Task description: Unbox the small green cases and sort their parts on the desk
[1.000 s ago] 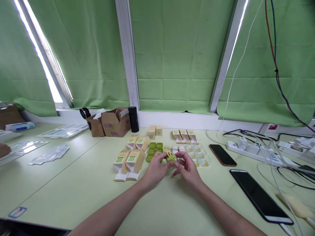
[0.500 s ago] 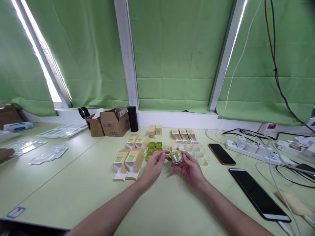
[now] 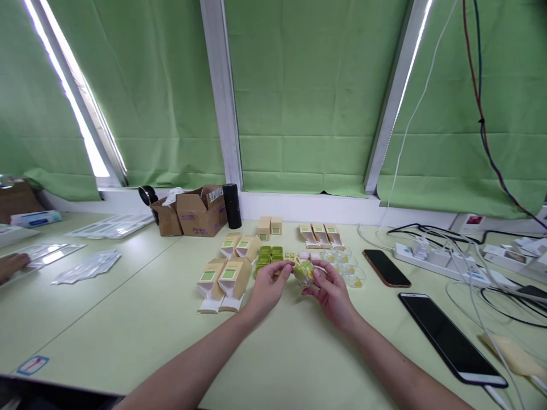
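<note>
My right hand (image 3: 331,291) grips a small clear container with a green upper part (image 3: 303,274), held tilted above the table. At its top left, my left hand (image 3: 269,289) pinches a small pale yellow piece (image 3: 297,261); whether the piece is joined to the container I cannot tell. Just behind the hands are green square caps (image 3: 265,251), more small yellow pieces (image 3: 290,255) and clear cups with yellow spots (image 3: 354,281). Left of my left hand stand open cream cartons with green windows (image 3: 231,274).
More cartons (image 3: 319,233) stand at the back. Two phones (image 3: 387,267) and a power strip with tangled cables (image 3: 444,263) lie to the right. A cardboard box (image 3: 200,213) and a black cylinder (image 3: 231,206) stand back left. Another person's hand (image 3: 12,266) touches plastic sheets at far left.
The container has turned in my right hand, so a yellow spot on its side now shows. The yellow piece at my left fingertips is more visible. The other person's hand has shifted slightly.
</note>
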### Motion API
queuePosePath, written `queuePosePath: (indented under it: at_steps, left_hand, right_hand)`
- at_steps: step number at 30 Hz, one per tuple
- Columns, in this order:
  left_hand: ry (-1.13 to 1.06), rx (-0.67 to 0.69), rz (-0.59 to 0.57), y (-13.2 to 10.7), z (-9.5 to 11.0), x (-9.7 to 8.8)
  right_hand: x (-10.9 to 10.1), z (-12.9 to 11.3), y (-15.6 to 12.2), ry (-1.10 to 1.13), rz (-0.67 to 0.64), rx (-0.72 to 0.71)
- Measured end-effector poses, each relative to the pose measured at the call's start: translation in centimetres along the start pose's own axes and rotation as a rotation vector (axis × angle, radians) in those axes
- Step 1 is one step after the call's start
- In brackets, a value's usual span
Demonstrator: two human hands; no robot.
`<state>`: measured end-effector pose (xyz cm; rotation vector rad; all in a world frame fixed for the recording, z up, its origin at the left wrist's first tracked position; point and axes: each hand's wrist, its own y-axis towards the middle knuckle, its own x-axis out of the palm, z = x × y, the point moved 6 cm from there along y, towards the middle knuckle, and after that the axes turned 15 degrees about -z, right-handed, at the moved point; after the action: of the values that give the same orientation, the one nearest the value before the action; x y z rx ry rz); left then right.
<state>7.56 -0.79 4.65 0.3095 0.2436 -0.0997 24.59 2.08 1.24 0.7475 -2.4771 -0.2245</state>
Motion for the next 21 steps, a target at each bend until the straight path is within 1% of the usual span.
queuePosePath:
  at_steps: [6, 11, 16, 21]
  left_hand:
    - [-0.115, -0.060, 0.038, 0.5, -1.3, -0.3]
    - [-0.214, -0.029, 0.031, 0.7, -1.5, -0.3]
    - [-0.235, 0.008, 0.035, 0.5, -0.9, -0.3]
    - [-0.170, 0.089, 0.048, -0.1, 0.5, -0.5]
  right_hand:
    - [0.2, -0.6, 0.1, -0.226, 0.023, -0.068]
    - [0.7, -1.0, -0.2, -0.392, 0.064, -0.141]
    - [1.6, -1.7, -0.7, -0.522, 0.045, -0.180]
    - [2.3, -1.7, -0.9, -0.595, -0.016, -0.160]
